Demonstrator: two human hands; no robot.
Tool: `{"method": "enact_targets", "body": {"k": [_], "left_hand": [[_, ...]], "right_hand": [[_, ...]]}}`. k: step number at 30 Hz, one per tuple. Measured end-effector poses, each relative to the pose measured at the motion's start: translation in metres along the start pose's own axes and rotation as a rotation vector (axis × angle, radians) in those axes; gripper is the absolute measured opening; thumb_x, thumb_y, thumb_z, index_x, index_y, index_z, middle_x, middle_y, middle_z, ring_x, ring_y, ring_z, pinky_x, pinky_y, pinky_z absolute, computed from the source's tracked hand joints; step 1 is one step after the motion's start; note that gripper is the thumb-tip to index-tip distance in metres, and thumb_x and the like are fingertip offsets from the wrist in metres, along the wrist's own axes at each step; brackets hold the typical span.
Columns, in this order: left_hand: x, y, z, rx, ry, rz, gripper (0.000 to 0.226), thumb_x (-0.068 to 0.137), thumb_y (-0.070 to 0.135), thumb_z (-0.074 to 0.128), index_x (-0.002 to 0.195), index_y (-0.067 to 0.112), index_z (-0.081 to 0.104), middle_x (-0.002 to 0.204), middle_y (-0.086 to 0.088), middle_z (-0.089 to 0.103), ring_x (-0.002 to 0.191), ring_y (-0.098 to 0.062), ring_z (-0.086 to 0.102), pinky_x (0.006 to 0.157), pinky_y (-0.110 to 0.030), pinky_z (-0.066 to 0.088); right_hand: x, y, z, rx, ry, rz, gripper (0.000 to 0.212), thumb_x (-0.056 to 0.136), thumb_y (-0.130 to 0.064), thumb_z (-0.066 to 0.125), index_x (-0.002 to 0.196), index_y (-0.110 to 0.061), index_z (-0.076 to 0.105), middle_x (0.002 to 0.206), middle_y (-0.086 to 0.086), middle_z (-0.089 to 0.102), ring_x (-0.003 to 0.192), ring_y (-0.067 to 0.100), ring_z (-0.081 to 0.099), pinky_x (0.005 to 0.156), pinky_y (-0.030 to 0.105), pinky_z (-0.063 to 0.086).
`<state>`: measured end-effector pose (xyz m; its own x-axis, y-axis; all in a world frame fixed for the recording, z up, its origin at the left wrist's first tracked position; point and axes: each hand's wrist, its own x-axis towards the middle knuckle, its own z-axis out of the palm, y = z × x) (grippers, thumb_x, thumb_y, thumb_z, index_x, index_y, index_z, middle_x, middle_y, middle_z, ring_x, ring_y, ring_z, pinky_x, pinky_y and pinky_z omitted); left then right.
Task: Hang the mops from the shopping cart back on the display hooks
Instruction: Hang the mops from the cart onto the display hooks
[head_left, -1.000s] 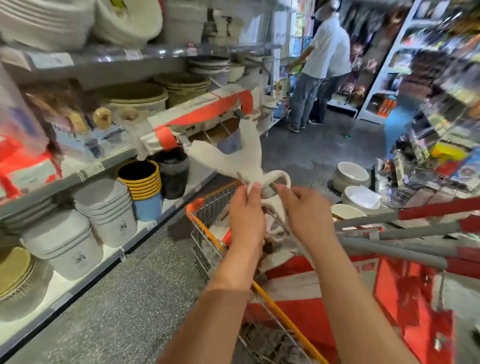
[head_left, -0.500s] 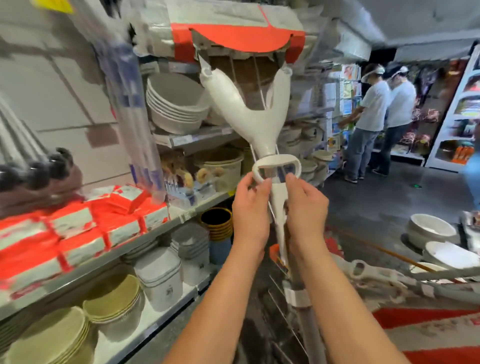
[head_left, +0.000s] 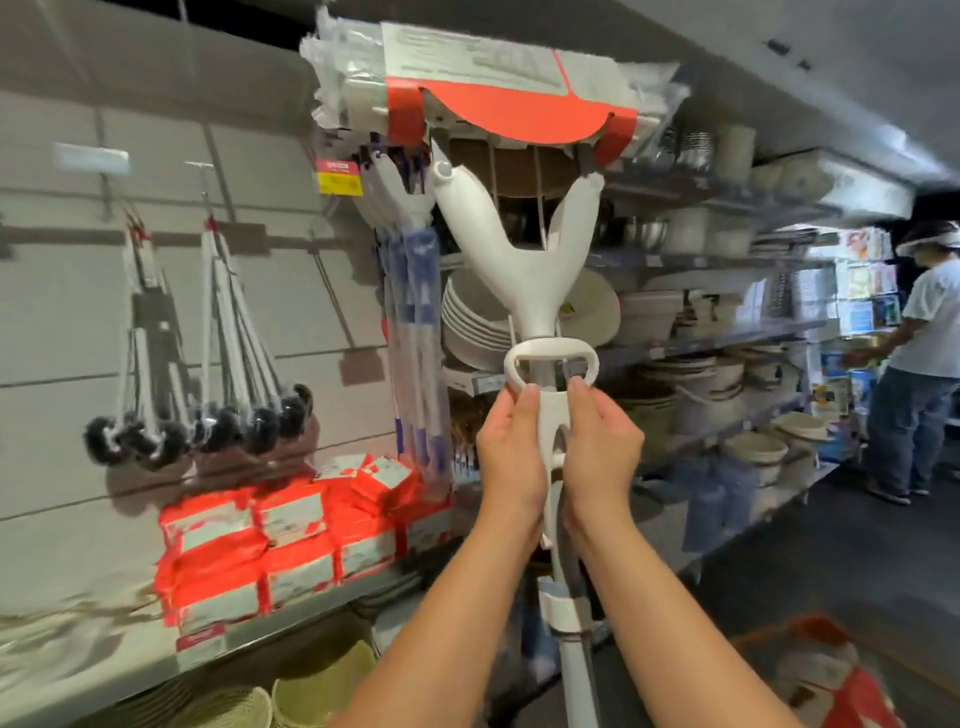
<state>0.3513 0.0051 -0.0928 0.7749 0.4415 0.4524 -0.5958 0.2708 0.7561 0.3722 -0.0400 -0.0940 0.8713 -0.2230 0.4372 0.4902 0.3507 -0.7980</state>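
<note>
I hold a white sponge mop (head_left: 522, 270) upright in front of the display wall. Its head, wrapped in clear plastic with a red and white label (head_left: 498, 98), is up high near the top of the view. My left hand (head_left: 511, 457) and my right hand (head_left: 602, 452) grip the white lever handle just under its oval loop (head_left: 550, 361). The pole runs down between my forearms. Other wrapped mops with blue handles (head_left: 410, 291) hang from a hook on the panel (head_left: 260, 291) just to the left. A corner of the cart's red-packaged goods (head_left: 831, 680) shows at bottom right.
Black-headed brushes (head_left: 208, 426) hang from hooks on the left panel. Red boxes (head_left: 291, 530) lie stacked on the shelf below. Bowls and basins (head_left: 717, 395) fill the shelves to the right. A person in a white shirt (head_left: 919, 364) stands at the far right of the aisle.
The mop has been lifted out of the cart and turned upright, head raised toward the hooks. My view swung up and left to the display wall.
</note>
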Motion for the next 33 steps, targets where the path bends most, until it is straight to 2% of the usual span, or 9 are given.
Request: {"method": "enact_targets", "body": {"k": [2,8,12,19,23,28,33], "left_hand": [[0.018,-0.002,0.001,0.024,0.019,0.018,0.022,0.101,0.015,0.044,0.093,0.017,0.064,0.075,0.0,0.067,0.067,-0.011,0.06,0.062,-0.023,0.05],[0.074,-0.007,0.02,0.076,0.049,0.106,0.02,0.101,0.014,0.043,0.1,0.015,0.063,0.085,-0.007,0.066,0.075,-0.016,0.06,0.067,-0.027,0.05],[0.109,-0.006,0.035,0.096,0.073,0.169,0.02,0.101,0.012,0.043,0.1,0.014,0.063,0.081,-0.006,0.064,0.07,-0.013,0.059,0.062,-0.023,0.05],[0.159,-0.004,0.042,0.115,0.153,0.257,0.026,0.101,0.017,0.044,0.114,0.006,0.063,0.088,-0.011,0.065,0.077,-0.018,0.06,0.063,-0.025,0.051],[0.178,0.01,0.025,0.135,0.208,0.331,0.023,0.101,0.017,0.044,0.107,0.011,0.065,0.091,-0.013,0.066,0.081,-0.02,0.06,0.066,-0.026,0.052],[0.203,0.043,-0.016,0.157,0.235,0.439,0.022,0.101,0.014,0.045,0.093,0.016,0.065,0.082,-0.006,0.066,0.072,-0.014,0.06,0.062,-0.022,0.051],[0.235,0.088,-0.07,0.203,0.236,0.476,0.02,0.1,0.015,0.046,0.095,0.018,0.066,0.088,-0.011,0.065,0.078,-0.019,0.059,0.065,-0.027,0.051]], "right_hand": [[0.015,0.005,0.01,0.039,-0.019,0.012,0.028,0.094,-0.022,0.058,0.068,-0.018,0.067,0.061,-0.003,0.067,0.059,0.008,0.062,0.058,0.028,0.049],[0.072,0.015,0.034,0.17,-0.078,0.05,0.029,0.094,-0.022,0.059,0.066,-0.019,0.067,0.065,0.0,0.068,0.067,0.016,0.064,0.066,0.036,0.052],[0.111,0.016,0.048,0.237,-0.137,0.041,0.031,0.094,-0.022,0.058,0.064,-0.019,0.068,0.065,0.001,0.068,0.068,0.017,0.063,0.066,0.037,0.052],[0.156,0.022,0.082,0.315,-0.252,0.032,0.031,0.093,-0.022,0.058,0.064,-0.021,0.068,0.065,0.001,0.068,0.067,0.018,0.064,0.066,0.038,0.052],[0.16,0.025,0.116,0.384,-0.33,0.04,0.027,0.094,-0.02,0.058,0.069,-0.019,0.069,0.065,-0.002,0.068,0.066,0.014,0.063,0.064,0.033,0.05],[0.148,0.028,0.176,0.458,-0.417,0.075,0.025,0.095,-0.02,0.057,0.074,-0.02,0.069,0.061,-0.006,0.07,0.061,0.006,0.065,0.061,0.026,0.051],[0.133,0.025,0.252,0.494,-0.431,0.068,0.029,0.095,-0.019,0.057,0.068,-0.019,0.067,0.058,-0.008,0.068,0.058,0.006,0.064,0.062,0.028,0.049]]}}
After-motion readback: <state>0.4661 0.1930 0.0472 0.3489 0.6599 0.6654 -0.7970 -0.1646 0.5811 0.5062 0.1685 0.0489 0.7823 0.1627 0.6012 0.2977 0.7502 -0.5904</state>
